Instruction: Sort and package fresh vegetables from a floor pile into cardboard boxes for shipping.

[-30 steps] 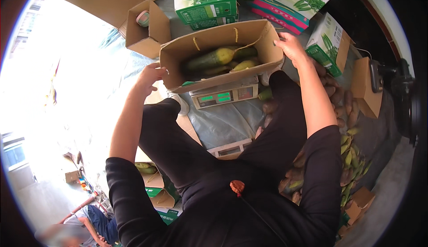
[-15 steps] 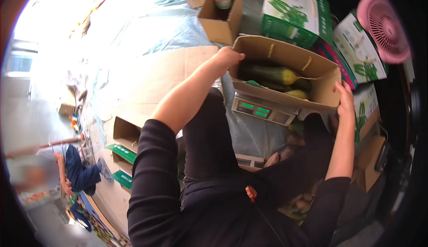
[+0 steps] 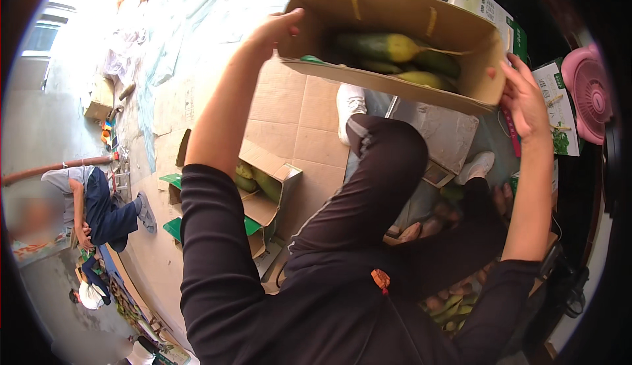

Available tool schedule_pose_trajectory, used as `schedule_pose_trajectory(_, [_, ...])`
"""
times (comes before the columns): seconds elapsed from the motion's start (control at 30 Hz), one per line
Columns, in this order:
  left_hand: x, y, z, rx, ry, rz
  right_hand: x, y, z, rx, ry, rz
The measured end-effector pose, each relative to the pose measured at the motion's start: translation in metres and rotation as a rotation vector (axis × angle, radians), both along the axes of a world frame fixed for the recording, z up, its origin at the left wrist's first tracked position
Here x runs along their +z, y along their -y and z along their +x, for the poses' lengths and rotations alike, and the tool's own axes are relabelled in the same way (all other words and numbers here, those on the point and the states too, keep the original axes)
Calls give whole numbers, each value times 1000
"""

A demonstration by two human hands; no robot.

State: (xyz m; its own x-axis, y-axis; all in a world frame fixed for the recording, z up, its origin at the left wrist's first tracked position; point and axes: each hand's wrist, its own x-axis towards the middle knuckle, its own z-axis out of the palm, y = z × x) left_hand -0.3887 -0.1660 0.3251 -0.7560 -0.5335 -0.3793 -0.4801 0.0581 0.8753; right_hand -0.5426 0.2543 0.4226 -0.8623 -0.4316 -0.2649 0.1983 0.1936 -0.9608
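An open brown cardboard box (image 3: 408,83) is held up between my two hands, at the far side of the view. My left hand (image 3: 273,30) grips its left end, with the thumb over the rim. My right hand (image 3: 523,95) holds the right end, fingers against the outer wall. Inside lie several long vegetables that look like gourds or squash (image 3: 378,47), dark green with yellowish ends. Yellow cord loops (image 3: 431,21) hang on the box's inner wall. Beyond my knee, below the box, a scale (image 3: 447,127) with a bare metal top sits on the floor.
Left of my legs stands an open box (image 3: 283,181) holding green vegetables. Flattened cardboard (image 3: 299,111) covers the floor ahead. White-and-green cartons (image 3: 477,1) and a pink fan (image 3: 588,98) stand on the right. Loose produce (image 3: 454,309) lies by my legs. Another person (image 3: 99,200) sits far left.
The box of vegetables has risen off the scale and moved away to the left, both hands keeping hold. The scale's metal top has come into view. My view has shifted too.
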Motion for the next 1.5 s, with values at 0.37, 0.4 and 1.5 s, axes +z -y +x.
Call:
schedule_pose_trajectory(0.37, [-59, 144, 162, 276, 443, -310, -153, 212, 131, 187, 352, 87])
schedule_pose_trajectory(0.4, [-66, 156, 181, 255, 600, -346, -174, 223, 152, 244, 372, 3])
schedule_pose_trajectory(1.5, [-139, 63, 231, 121, 463, -923, -103, -17, 56, 38, 38, -174])
